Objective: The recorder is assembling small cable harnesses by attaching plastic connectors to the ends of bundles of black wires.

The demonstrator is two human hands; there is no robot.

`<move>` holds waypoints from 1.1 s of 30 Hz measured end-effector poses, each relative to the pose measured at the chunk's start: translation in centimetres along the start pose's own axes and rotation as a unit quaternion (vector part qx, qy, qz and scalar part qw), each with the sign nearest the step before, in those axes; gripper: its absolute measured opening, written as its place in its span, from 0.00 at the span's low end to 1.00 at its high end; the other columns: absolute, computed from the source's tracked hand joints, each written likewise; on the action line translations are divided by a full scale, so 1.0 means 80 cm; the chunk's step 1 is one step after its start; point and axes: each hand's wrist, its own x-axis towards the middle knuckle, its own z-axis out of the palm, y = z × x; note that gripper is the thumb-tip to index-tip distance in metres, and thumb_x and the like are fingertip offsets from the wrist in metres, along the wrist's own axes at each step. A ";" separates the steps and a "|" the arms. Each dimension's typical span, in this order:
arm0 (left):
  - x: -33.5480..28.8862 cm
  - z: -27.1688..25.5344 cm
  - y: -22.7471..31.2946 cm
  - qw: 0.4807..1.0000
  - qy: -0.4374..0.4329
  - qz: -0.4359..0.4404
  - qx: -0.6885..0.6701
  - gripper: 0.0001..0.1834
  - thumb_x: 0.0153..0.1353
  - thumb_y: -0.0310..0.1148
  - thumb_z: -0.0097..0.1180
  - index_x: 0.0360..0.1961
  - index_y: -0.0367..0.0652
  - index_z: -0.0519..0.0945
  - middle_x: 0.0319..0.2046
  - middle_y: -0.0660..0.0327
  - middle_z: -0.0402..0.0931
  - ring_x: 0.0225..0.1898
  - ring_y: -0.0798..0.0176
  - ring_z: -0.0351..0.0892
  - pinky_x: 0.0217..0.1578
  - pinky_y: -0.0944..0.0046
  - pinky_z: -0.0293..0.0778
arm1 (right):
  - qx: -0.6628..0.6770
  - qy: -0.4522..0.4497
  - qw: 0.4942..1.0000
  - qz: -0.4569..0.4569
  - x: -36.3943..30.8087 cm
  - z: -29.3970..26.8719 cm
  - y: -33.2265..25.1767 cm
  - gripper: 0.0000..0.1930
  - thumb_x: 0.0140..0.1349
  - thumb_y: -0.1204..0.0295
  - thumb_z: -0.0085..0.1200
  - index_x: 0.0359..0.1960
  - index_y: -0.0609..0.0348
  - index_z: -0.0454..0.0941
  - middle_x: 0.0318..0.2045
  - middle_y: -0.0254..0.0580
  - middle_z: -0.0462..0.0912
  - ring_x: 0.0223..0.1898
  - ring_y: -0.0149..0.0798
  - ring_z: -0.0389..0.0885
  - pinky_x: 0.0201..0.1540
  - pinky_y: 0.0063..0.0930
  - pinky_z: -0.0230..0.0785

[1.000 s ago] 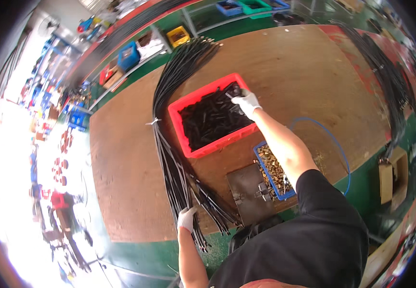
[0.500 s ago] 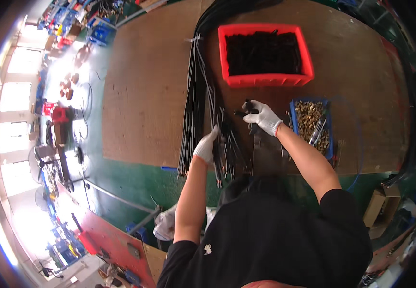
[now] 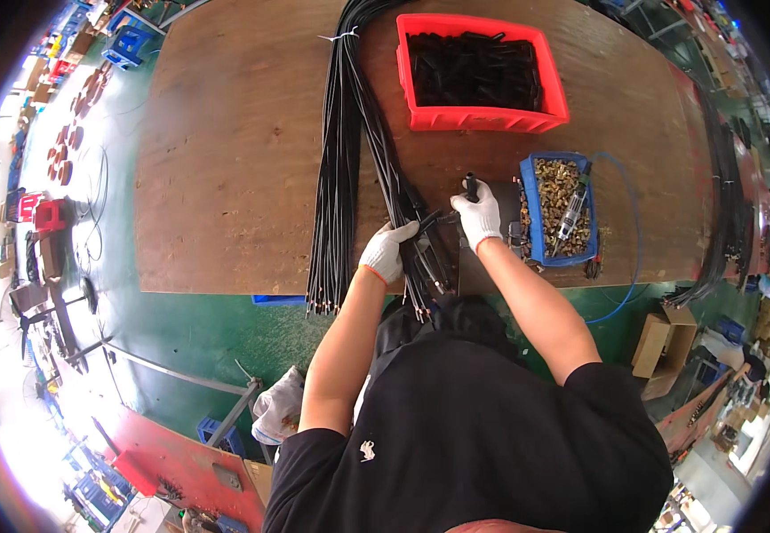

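Lots of long, thin, black cables (image 3: 336, 178) lie flat, many to the left of the left hand (image 3: 388, 250), and others run past its fingers, which grip some. Their near ends look coppery. A short, round, black tube (image 3: 471, 186) pokes up from the right hand (image 3: 479, 217). Another dark piece (image 3: 439, 219) sits between both hands.

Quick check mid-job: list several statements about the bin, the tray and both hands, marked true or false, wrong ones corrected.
1. The red bin holds black pieces. True.
2. The right hand holds a black tube. True.
3. The right hand is inside the red bin. False: it is outside, nearer the person.
4. Brass-coloured pieces lie in the blue tray. True.
5. Both hands are in the blue tray. False: neither is; the left hand grips black cables.
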 end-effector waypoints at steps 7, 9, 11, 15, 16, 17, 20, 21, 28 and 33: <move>0.004 0.026 -0.018 0.997 -0.018 0.037 -0.072 0.09 0.68 0.21 0.63 0.47 0.40 0.80 0.38 0.58 0.85 0.35 0.58 0.88 0.38 0.57 0.87 | -0.031 0.135 0.990 -0.011 -0.031 0.047 0.000 0.23 0.56 0.66 0.66 0.54 0.59 0.80 0.35 0.40 0.86 0.38 0.41 0.86 0.49 0.36 0.77; 0.009 0.029 -0.023 0.995 -0.010 0.060 -0.080 0.09 0.67 0.21 0.63 0.46 0.40 0.80 0.39 0.58 0.86 0.36 0.58 0.88 0.39 0.55 0.87 | -0.018 0.112 0.993 -0.026 -0.046 0.060 0.001 0.22 0.59 0.69 0.66 0.55 0.57 0.79 0.35 0.36 0.85 0.38 0.37 0.85 0.48 0.33 0.76; 0.008 0.027 -0.025 0.996 -0.002 0.058 -0.065 0.11 0.68 0.24 0.63 0.51 0.41 0.82 0.43 0.57 0.87 0.39 0.58 0.88 0.44 0.54 0.86 | -0.015 0.071 0.997 -0.035 -0.047 0.054 0.004 0.20 0.61 0.69 0.66 0.55 0.56 0.79 0.37 0.39 0.87 0.39 0.38 0.86 0.49 0.34 0.77; 0.006 0.030 -0.026 0.995 0.008 0.067 -0.073 0.11 0.68 0.23 0.63 0.51 0.40 0.81 0.41 0.57 0.87 0.38 0.57 0.88 0.42 0.54 0.87 | -0.037 0.027 0.993 -0.111 -0.045 0.041 0.007 0.20 0.63 0.64 0.69 0.54 0.56 0.80 0.41 0.43 0.88 0.42 0.38 0.87 0.50 0.35 0.78; 0.006 0.031 -0.027 0.994 0.009 0.074 -0.084 0.11 0.68 0.23 0.63 0.50 0.40 0.81 0.39 0.57 0.86 0.37 0.57 0.88 0.40 0.55 0.87 | -0.050 -0.001 0.992 -0.115 -0.047 0.037 0.006 0.21 0.63 0.62 0.70 0.54 0.56 0.80 0.42 0.45 0.89 0.43 0.39 0.87 0.51 0.36 0.78; 0.007 0.030 -0.029 0.994 0.011 0.075 -0.084 0.11 0.68 0.23 0.63 0.50 0.40 0.81 0.39 0.57 0.86 0.37 0.57 0.88 0.40 0.55 0.87 | -0.062 -0.028 0.990 -0.120 -0.048 0.034 0.002 0.22 0.64 0.59 0.72 0.54 0.56 0.80 0.44 0.47 0.89 0.44 0.40 0.88 0.51 0.37 0.78; 0.011 0.022 -0.035 0.992 0.021 0.099 -0.070 0.11 0.67 0.22 0.63 0.50 0.40 0.82 0.40 0.57 0.87 0.37 0.57 0.89 0.40 0.55 0.87 | -0.022 -0.128 0.990 -0.058 -0.043 0.027 -0.008 0.21 0.60 0.60 0.76 0.48 0.57 0.80 0.38 0.37 0.86 0.40 0.35 0.84 0.50 0.33 0.77; 0.013 0.016 -0.036 0.994 0.017 0.094 -0.050 0.13 0.67 0.22 0.62 0.52 0.40 0.81 0.41 0.56 0.86 0.39 0.56 0.89 0.42 0.53 0.88 | 0.012 -0.182 0.983 -0.035 -0.041 0.026 -0.011 0.20 0.59 0.62 0.77 0.45 0.57 0.80 0.35 0.33 0.85 0.39 0.33 0.83 0.49 0.31 0.76; -0.001 0.008 -0.014 0.999 0.013 0.035 -0.011 0.14 0.67 0.20 0.62 0.52 0.43 0.82 0.42 0.55 0.86 0.38 0.55 0.89 0.42 0.48 0.89 | 0.183 -0.259 0.942 0.107 -0.026 0.036 -0.010 0.17 0.54 0.74 0.76 0.39 0.54 0.78 0.35 0.29 0.81 0.41 0.29 0.77 0.50 0.28 0.71; -0.006 -0.014 -0.001 0.994 0.026 0.046 0.092 0.15 0.65 0.20 0.62 0.52 0.42 0.80 0.40 0.57 0.85 0.37 0.57 0.88 0.40 0.51 0.89 | 0.172 -0.336 0.914 0.151 -0.020 0.061 -0.008 0.18 0.51 0.76 0.77 0.38 0.53 0.78 0.35 0.30 0.82 0.41 0.30 0.78 0.51 0.29 0.71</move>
